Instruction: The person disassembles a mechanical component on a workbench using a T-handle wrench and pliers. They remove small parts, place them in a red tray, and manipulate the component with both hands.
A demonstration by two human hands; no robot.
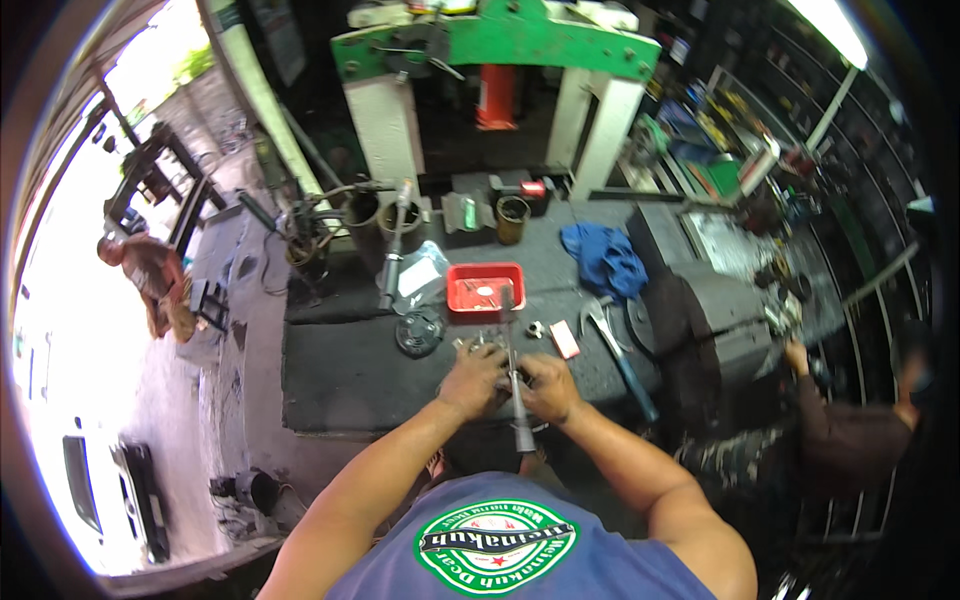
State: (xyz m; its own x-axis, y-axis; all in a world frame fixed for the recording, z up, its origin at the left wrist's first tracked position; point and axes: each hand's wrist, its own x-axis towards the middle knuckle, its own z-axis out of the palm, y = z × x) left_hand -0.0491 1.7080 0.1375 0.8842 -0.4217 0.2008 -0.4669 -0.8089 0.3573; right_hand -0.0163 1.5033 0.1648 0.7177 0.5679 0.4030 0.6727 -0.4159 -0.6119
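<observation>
Well off to the left of your hands, a seated person in a brownish top [150, 272] is leaning forward. Nearer, beyond your left hand and to its left, a long grey metal rod-shaped tool [393, 262] is lying beside a clear plastic bag with a white sheet [422, 275], and a round, dark, see-through disc [419, 332] is resting closer to you. Your left hand [474, 382] is working low over the black bench [340, 375], fingers curled; you cannot tell what they are pinching. Straight beyond it, a red rectangular plastic tray [485, 308] is sitting. A slim metal tool with a grey handle [522, 425] is running between your hands, its handle pointing toward you. Beyond your right hand [549, 388], whose fingers are bending inward around something hidden, a small silvery metal fitting [536, 329] and a red-and-white box [565, 340] are lying. Farther right, a crumpled blue cloth [606, 262] and a blue-handled metal hammer [630, 370] are resting, and a dark-sleeved co-worker [855, 440] is reaching in.
</observation>
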